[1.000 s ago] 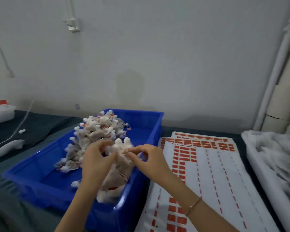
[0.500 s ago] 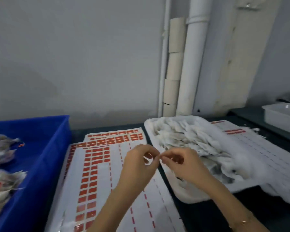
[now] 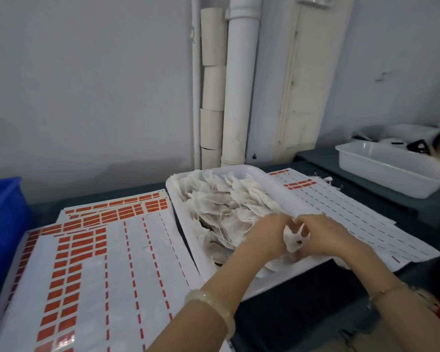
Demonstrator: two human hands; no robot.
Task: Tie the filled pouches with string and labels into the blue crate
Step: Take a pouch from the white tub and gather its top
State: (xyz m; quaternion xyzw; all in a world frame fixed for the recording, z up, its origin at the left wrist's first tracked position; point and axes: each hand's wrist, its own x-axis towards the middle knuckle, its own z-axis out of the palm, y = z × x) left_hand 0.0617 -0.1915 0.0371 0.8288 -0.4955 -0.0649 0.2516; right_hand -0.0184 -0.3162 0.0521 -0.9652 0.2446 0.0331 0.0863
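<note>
Pouch (image 3: 294,241): pinched between curled fingers of left hand (image 3: 267,235) and right hand (image 3: 325,236), over near end of tray (image 3: 239,170) holding heap (image 3: 224,207). Label sheets (image 3: 94,262) lie between tray and blue crate (image 3: 3,212), far left. Tub (image 3: 381,174) far right, well apart.

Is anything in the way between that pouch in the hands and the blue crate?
Nothing visible blocks it. Between the pouch and the blue crate lie only the low rim of the white tray and flat label sheets.
</note>
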